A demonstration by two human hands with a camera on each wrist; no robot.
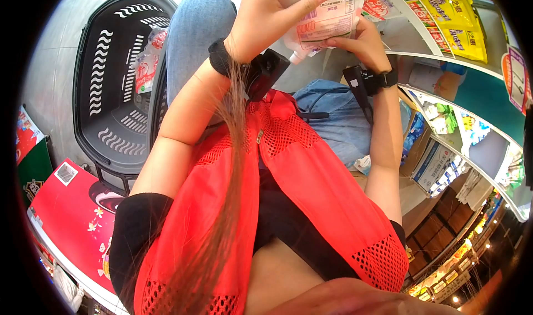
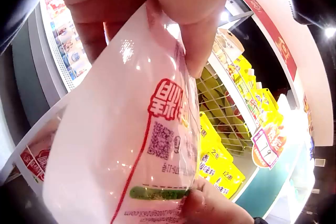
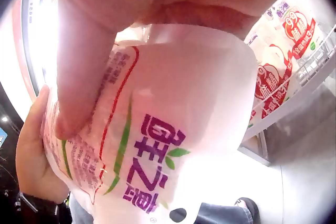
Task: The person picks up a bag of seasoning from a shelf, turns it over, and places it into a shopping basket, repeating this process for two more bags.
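Note:
A white, translucent plastic pouch (image 1: 327, 21) with a white spout at its lower end is held up between both hands. My left hand (image 1: 266, 21) pinches its upper edge, thumb across the printed face. My right hand (image 1: 366, 46) grips the lower side near the spout, thumb on the front. In the left wrist view, the pouch (image 2: 89, 140) shows red lettering, a square code and a green strip. Purple characters and green leaves mark the pouch (image 3: 210, 87) in the right wrist view.
A dark shopping basket (image 1: 91, 54) with clear, red-printed packs (image 1: 147, 65) in it stands at the left. Yellow packets (image 1: 455, 15) line a shelf at the upper right. Below are further shelves and a cardboard box (image 1: 433, 159). A red-topped surface (image 1: 72, 198) lies at the lower left.

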